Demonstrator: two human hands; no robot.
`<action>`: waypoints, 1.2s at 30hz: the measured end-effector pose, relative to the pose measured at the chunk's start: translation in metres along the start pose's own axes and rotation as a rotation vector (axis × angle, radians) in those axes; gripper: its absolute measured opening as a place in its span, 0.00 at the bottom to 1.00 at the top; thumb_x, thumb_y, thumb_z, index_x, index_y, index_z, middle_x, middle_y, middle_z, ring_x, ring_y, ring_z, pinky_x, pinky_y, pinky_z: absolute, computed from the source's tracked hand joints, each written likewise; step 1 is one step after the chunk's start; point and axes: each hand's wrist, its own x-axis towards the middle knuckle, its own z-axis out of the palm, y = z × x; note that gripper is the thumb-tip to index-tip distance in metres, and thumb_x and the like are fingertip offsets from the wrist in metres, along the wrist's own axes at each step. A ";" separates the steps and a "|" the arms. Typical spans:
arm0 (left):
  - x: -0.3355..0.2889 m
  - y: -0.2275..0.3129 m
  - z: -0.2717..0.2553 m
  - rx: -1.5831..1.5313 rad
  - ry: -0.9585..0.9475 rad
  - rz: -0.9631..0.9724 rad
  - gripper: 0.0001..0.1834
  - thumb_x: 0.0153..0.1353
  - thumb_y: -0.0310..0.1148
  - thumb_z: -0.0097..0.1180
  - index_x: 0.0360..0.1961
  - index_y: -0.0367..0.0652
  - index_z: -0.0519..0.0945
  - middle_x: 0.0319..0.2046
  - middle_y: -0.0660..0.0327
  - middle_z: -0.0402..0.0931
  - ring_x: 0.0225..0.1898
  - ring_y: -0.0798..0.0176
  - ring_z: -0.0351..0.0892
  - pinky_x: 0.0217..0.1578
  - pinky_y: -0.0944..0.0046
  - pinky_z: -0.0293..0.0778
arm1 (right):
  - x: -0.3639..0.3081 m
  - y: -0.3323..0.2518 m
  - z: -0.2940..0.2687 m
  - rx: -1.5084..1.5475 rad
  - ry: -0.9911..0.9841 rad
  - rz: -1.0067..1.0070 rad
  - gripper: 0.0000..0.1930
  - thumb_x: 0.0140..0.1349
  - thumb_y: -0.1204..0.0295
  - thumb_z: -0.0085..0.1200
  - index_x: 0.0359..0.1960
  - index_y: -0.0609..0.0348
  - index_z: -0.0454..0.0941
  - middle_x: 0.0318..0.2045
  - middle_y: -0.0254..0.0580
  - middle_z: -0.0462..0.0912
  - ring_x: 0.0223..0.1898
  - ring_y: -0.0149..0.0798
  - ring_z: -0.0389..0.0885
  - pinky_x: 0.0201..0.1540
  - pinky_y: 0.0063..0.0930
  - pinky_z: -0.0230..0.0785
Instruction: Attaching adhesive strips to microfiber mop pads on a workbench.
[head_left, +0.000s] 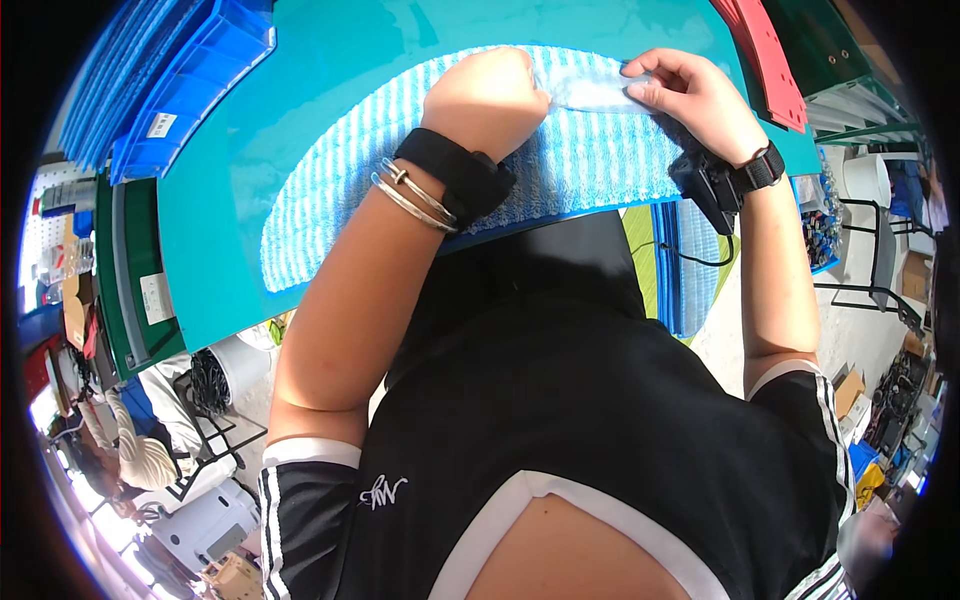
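A crumpled piece of clear plastic [592,92], perhaps a bag or film, stretches between my two hands. My left hand [485,98] is closed in a fist at its left end, its fingertips turned out of sight. With thumb and fingers, my right hand [695,98] pinches the right end. Beneath them a half-round pad [345,185], striped light blue and white with a blue edge, lies on the green tabletop [215,240]. The pad's straight side runs along the table's near edge. Both wrists wear black straps.
Stacked blue plastic bins [195,85] stand at the table's far left. Red perforated strips [765,60] are at the far right. Below the table's right part is a stack of blue-edged pads [690,270]. A black cable [712,262] hangs from the right wrist device.
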 end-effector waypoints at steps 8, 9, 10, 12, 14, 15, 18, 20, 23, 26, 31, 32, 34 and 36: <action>-0.007 0.016 -0.001 -0.044 0.028 0.042 0.16 0.56 0.39 0.60 0.22 0.39 0.71 0.18 0.53 0.72 0.23 0.53 0.73 0.29 0.57 0.70 | -0.006 -0.012 -0.009 -0.124 0.125 0.000 0.07 0.65 0.71 0.56 0.43 0.57 0.81 0.30 0.34 0.81 0.32 0.26 0.78 0.37 0.21 0.72; -0.006 0.017 0.002 -0.048 0.028 0.040 0.16 0.56 0.39 0.60 0.22 0.39 0.71 0.18 0.53 0.72 0.23 0.53 0.73 0.29 0.57 0.70 | -0.007 -0.017 -0.014 -0.196 0.119 0.043 0.08 0.66 0.73 0.56 0.44 0.58 0.79 0.30 0.32 0.79 0.33 0.25 0.76 0.37 0.20 0.70; -0.005 0.018 0.007 -0.029 0.063 0.091 0.16 0.57 0.39 0.60 0.22 0.39 0.71 0.18 0.52 0.73 0.23 0.52 0.73 0.30 0.57 0.71 | -0.007 -0.020 -0.016 -0.269 0.112 0.085 0.08 0.66 0.75 0.55 0.46 0.58 0.77 0.30 0.30 0.77 0.33 0.24 0.73 0.37 0.19 0.68; -0.001 0.018 0.013 -0.017 0.096 0.142 0.16 0.57 0.39 0.60 0.22 0.39 0.72 0.19 0.51 0.73 0.24 0.50 0.73 0.30 0.57 0.71 | -0.008 -0.008 -0.019 -0.233 0.106 0.109 0.09 0.66 0.75 0.55 0.47 0.58 0.75 0.29 0.29 0.76 0.32 0.23 0.73 0.36 0.19 0.67; 0.005 0.017 0.015 0.000 0.026 0.096 0.17 0.58 0.39 0.61 0.22 0.38 0.72 0.19 0.50 0.73 0.24 0.48 0.73 0.30 0.56 0.71 | -0.006 0.014 -0.024 -0.108 0.046 0.145 0.12 0.65 0.76 0.56 0.49 0.57 0.71 0.28 0.28 0.73 0.31 0.22 0.72 0.35 0.17 0.66; 0.006 0.016 0.014 -0.004 0.023 0.096 0.17 0.58 0.39 0.61 0.22 0.38 0.72 0.19 0.50 0.73 0.24 0.48 0.73 0.30 0.56 0.71 | -0.006 0.015 -0.023 -0.109 0.045 0.149 0.12 0.65 0.76 0.56 0.49 0.57 0.71 0.28 0.28 0.73 0.31 0.22 0.72 0.35 0.17 0.66; 0.006 0.017 0.012 -0.032 -0.045 0.043 0.17 0.57 0.39 0.62 0.22 0.38 0.72 0.20 0.49 0.74 0.25 0.48 0.74 0.30 0.56 0.71 | -0.003 0.016 -0.021 -0.076 0.024 0.153 0.10 0.66 0.76 0.56 0.47 0.57 0.71 0.27 0.28 0.72 0.30 0.21 0.72 0.34 0.17 0.65; 0.005 0.021 0.011 0.014 -0.022 0.033 0.18 0.57 0.39 0.62 0.21 0.37 0.72 0.20 0.49 0.74 0.25 0.47 0.74 0.30 0.56 0.71 | -0.003 0.015 -0.021 -0.107 0.019 0.148 0.10 0.66 0.76 0.56 0.47 0.57 0.71 0.27 0.28 0.72 0.30 0.21 0.72 0.34 0.17 0.65; 0.005 0.021 0.013 0.039 -0.002 0.038 0.17 0.57 0.39 0.61 0.22 0.37 0.73 0.20 0.49 0.74 0.25 0.48 0.74 0.30 0.56 0.71 | -0.001 0.011 -0.020 -0.170 0.015 0.132 0.10 0.66 0.76 0.56 0.46 0.57 0.71 0.26 0.28 0.72 0.30 0.21 0.72 0.34 0.17 0.65; 0.006 0.020 0.018 0.055 0.046 0.074 0.17 0.57 0.39 0.61 0.22 0.37 0.73 0.20 0.49 0.74 0.25 0.47 0.74 0.30 0.55 0.71 | -0.002 0.014 -0.022 -0.174 0.014 0.127 0.10 0.66 0.75 0.56 0.47 0.56 0.72 0.26 0.28 0.72 0.30 0.21 0.71 0.34 0.17 0.65; 0.003 0.027 0.008 -0.047 -0.009 0.058 0.15 0.58 0.38 0.61 0.25 0.37 0.75 0.21 0.49 0.75 0.26 0.48 0.75 0.31 0.54 0.72 | -0.002 0.020 -0.028 -0.015 0.071 0.108 0.12 0.66 0.74 0.56 0.49 0.56 0.71 0.27 0.27 0.72 0.31 0.22 0.71 0.34 0.17 0.64; 0.002 0.030 0.005 -0.116 -0.029 0.055 0.14 0.59 0.38 0.60 0.25 0.36 0.76 0.21 0.50 0.75 0.26 0.48 0.76 0.31 0.54 0.72 | -0.005 0.017 -0.029 -0.046 0.125 0.126 0.12 0.65 0.73 0.57 0.49 0.55 0.73 0.28 0.31 0.76 0.31 0.25 0.74 0.35 0.20 0.68; 0.005 0.037 0.004 -0.083 -0.044 0.050 0.14 0.59 0.38 0.60 0.26 0.37 0.76 0.21 0.50 0.76 0.27 0.48 0.76 0.32 0.55 0.72 | -0.008 0.019 -0.033 -0.061 0.171 0.128 0.15 0.63 0.71 0.59 0.51 0.54 0.73 0.29 0.35 0.78 0.32 0.28 0.77 0.36 0.23 0.70; 0.011 0.045 0.005 -0.015 -0.108 -0.010 0.14 0.60 0.38 0.60 0.28 0.37 0.76 0.25 0.51 0.78 0.29 0.48 0.78 0.36 0.55 0.74 | -0.007 0.018 -0.035 -0.098 0.154 0.157 0.15 0.63 0.71 0.59 0.50 0.54 0.74 0.29 0.35 0.78 0.32 0.28 0.77 0.36 0.23 0.70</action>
